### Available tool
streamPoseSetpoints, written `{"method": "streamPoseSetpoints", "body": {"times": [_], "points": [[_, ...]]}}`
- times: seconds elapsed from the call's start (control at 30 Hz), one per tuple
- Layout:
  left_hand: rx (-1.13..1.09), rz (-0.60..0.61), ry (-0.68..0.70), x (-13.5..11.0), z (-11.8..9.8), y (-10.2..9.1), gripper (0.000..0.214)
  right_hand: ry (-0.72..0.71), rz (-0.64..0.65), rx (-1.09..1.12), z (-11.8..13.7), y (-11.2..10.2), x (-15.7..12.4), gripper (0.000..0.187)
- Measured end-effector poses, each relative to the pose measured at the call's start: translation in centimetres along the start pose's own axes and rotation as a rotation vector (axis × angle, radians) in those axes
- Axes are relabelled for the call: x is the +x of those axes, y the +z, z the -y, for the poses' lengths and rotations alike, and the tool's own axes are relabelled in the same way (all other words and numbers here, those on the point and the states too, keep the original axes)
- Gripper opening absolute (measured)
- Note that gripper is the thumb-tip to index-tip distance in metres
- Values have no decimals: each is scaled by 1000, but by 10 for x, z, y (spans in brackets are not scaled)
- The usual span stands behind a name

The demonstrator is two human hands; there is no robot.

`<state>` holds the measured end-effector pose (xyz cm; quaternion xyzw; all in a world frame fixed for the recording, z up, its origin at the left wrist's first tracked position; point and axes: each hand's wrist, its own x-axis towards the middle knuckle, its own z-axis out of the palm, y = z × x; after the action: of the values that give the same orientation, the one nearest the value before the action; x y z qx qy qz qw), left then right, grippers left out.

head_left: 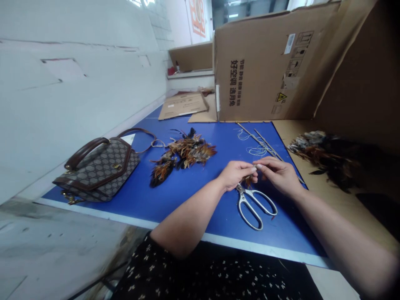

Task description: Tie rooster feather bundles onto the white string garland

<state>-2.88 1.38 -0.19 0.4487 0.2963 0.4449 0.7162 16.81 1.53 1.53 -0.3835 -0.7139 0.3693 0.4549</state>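
1. Over the near edge of the blue table (187,196), both hands meet, fingertips touching.
2. Left hand (236,174) is clenched around a small tuft of feathers (248,180). The brown tips poke out below the fingers.
3. Right hand (279,175) comes in from the other side, thumb and forefinger pinched on the tuft's top end, right against the left fingertips. Anything finer between them is too small to make out.
4. That tuft is held just above the table, directly over the pivot of the scissors (254,204).
5. Those scissors lie flat on the blue surface with nobody touching them, their handles pointing toward the person.
6. Beyond the hands, thin sticks (262,143) lie with loose pale thread (256,150) tangled over them.
7. Further left sits a pile of rust and black feathers (183,156), well apart from the hands.
8. Left again, a patterned handbag (98,168) lies on its side by the wall.
9. At the back stands a big cardboard box (262,71), and a dark heap of feathers (328,158) sits on cardboard to the right.
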Motion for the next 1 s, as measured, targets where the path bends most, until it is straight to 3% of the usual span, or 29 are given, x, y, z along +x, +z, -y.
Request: {"method": "streamPoseSetpoints", "body": {"times": [0.23, 0.6, 0.77, 0.9, 1.0], "points": [[-49, -79, 37, 1, -2, 3, 47, -78, -103, -93, 10, 10, -4, 36], [-71, -76, 46, 3, 1, 1, 45, -153, -14, -125, 6, 13, -4, 35], [-28, -87, 57, 3, 2, 1, 46, -51, 19, -38, 6, 16, -6, 40], [-11, -161, 153, 5, 1, 1, 41, 119, -36, 85, 7, 19, -6, 52], [50, -244, 244, 6, 1, 2, 32, 189, -68, 138, 9, 19, -4, 51]]}}
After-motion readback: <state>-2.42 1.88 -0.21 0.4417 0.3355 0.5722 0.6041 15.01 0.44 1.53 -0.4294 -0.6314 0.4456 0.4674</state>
